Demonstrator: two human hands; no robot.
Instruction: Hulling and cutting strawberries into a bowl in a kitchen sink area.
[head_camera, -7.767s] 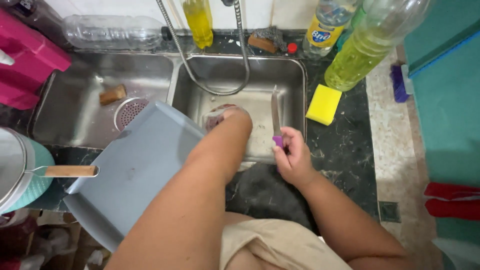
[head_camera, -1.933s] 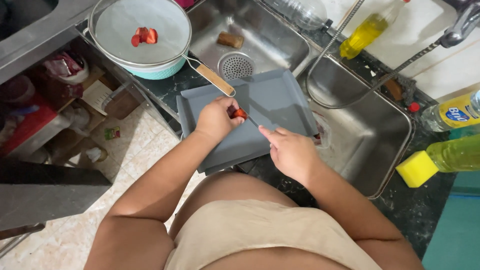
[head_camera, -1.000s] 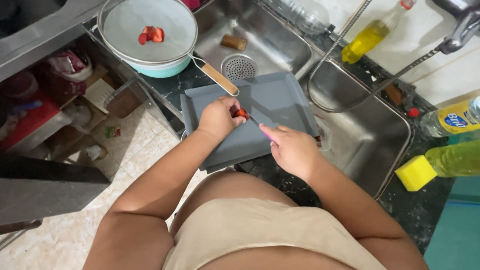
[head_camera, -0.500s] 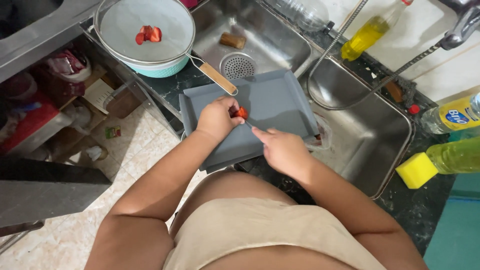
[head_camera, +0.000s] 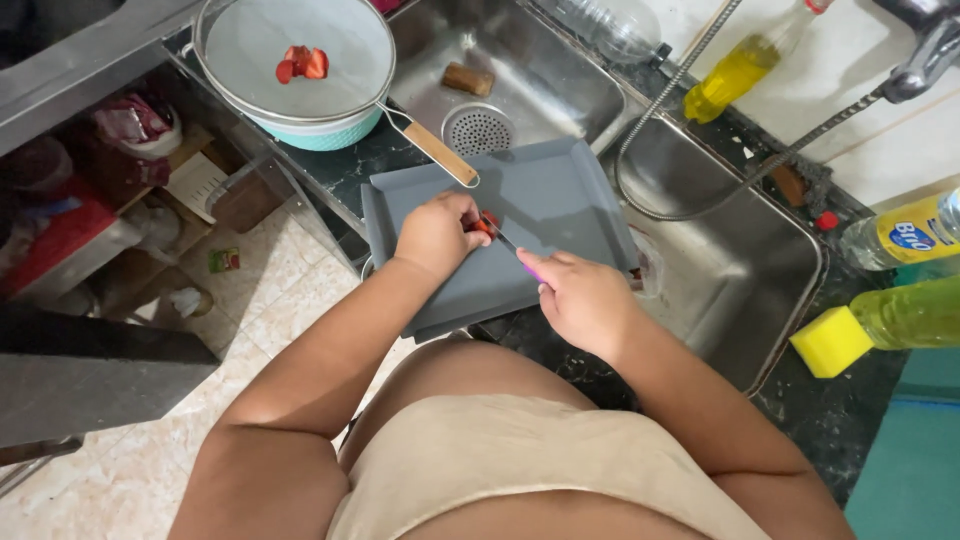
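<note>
Pinching a strawberry (head_camera: 484, 224) with our left hand (head_camera: 437, 233) at frame centre so it stays put on the grey board (head_camera: 560, 200), while our right hand (head_camera: 583, 297) stays curled round the knife (head_camera: 520, 254). Sieve (head_camera: 250, 60) at upper left catches cut pieces. Compared with half a second back, our right hand slid a bit right.
</note>
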